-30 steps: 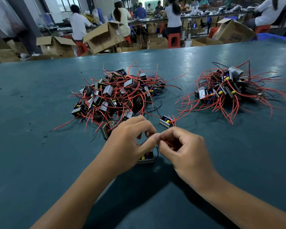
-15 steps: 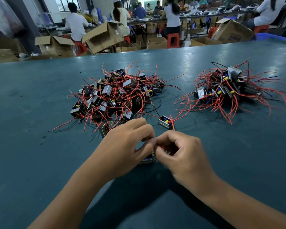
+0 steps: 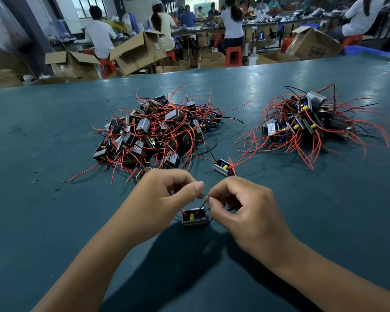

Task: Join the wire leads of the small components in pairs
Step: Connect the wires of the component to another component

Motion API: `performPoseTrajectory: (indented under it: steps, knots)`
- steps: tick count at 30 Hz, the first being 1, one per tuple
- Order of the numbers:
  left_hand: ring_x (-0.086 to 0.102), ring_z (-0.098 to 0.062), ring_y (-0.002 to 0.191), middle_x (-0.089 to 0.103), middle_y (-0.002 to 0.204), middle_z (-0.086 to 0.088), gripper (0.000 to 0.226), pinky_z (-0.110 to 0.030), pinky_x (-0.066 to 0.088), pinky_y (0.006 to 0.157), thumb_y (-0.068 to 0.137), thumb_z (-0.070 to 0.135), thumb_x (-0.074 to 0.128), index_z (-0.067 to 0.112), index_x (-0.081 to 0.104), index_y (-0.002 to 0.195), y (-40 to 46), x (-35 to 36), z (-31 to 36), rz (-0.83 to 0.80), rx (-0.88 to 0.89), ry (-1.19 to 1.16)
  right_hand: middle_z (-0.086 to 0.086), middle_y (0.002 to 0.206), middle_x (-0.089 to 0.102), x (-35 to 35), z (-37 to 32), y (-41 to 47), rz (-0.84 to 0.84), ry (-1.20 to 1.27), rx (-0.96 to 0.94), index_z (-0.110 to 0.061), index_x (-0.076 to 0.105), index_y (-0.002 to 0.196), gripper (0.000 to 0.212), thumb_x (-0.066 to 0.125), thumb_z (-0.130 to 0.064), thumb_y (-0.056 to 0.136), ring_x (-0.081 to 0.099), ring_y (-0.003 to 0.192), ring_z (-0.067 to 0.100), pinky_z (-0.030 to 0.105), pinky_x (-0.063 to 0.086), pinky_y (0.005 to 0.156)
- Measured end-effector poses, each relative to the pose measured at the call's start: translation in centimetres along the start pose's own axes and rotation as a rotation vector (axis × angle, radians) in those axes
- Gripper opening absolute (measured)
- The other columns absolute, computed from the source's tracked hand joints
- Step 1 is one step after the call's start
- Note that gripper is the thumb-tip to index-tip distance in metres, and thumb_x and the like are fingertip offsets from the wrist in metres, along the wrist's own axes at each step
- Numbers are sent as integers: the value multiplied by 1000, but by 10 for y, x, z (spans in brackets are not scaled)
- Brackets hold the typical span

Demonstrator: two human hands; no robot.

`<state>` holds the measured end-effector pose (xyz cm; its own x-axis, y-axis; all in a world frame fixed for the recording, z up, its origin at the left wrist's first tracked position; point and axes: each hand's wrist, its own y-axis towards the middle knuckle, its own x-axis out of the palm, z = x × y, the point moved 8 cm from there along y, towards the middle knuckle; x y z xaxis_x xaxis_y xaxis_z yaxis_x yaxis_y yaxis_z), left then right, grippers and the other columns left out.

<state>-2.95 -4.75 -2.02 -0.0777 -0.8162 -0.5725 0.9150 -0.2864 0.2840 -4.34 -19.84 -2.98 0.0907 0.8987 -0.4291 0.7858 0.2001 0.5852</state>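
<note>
A small black and silver component [image 3: 194, 217] with a yellow part lies on the teal table [image 3: 43, 199] between my hands. Its red wire lead [image 3: 203, 202] rises to my fingertips. My left hand [image 3: 160, 197] pinches the bare wire end with thumb and forefinger. My right hand [image 3: 241, 210] pinches the same lead from the right, fingers curled. A second lone component [image 3: 223, 167] with red leads lies just beyond my hands. A big pile of components [image 3: 153, 131] sits left of centre, a smaller pile [image 3: 309, 122] at the right.
Another component [image 3: 141, 173] peeks out behind my left hand. Beyond the table's far edge are cardboard boxes [image 3: 140, 50], red stools [image 3: 233, 55] and several seated people at benches.
My hands have drawn slightly apart, so the component between them and its red lead now show. My fingertips still meet at the wire end.
</note>
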Motion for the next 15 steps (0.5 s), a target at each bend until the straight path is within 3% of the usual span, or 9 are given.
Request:
performPoseTrajectory:
  steps: [2, 4, 6, 8, 15]
  knots:
    - [58, -17, 68, 65, 84, 4, 7, -35, 50, 60, 91, 32, 66, 30, 73, 91, 0, -12, 6, 8, 127, 66, -11, 68, 62, 0, 2, 1, -13, 10, 8, -15, 66, 75, 11, 71, -7, 79, 56, 66, 0, 6, 37, 63]
    - [57, -18, 75, 63, 96, 8, 16, -29, 46, 63, 89, 20, 71, 28, 74, 103, -3, -14, 14, -1, 267, 170, -11, 69, 62, 0, 2, 2, -25, 25, -3, -15, 67, 76, 10, 70, -5, 78, 57, 66, -1, 5, 37, 63]
    - [59, -15, 85, 61, 102, 7, 22, -25, 47, 73, 88, 22, 73, 23, 75, 109, -3, -9, 17, -15, 339, 228, -10, 71, 64, 2, 0, 1, -51, 39, -16, -14, 67, 77, 9, 68, -5, 78, 58, 67, 1, 7, 39, 64]
    - [61, -13, 93, 60, 102, 5, 23, -27, 49, 80, 87, 27, 72, 22, 76, 108, -4, -5, 21, -8, 390, 263, -8, 72, 64, 3, -1, 1, -72, 45, -25, -13, 68, 78, 8, 67, -5, 78, 58, 67, 5, 10, 41, 63]
    - [60, -18, 87, 61, 94, 5, 15, -37, 50, 73, 85, 28, 74, 20, 79, 97, -6, -5, 27, -1, 451, 354, -9, 71, 61, 3, -5, 2, -101, 50, -78, -11, 67, 77, 10, 71, -2, 80, 55, 66, 1, 7, 40, 65]
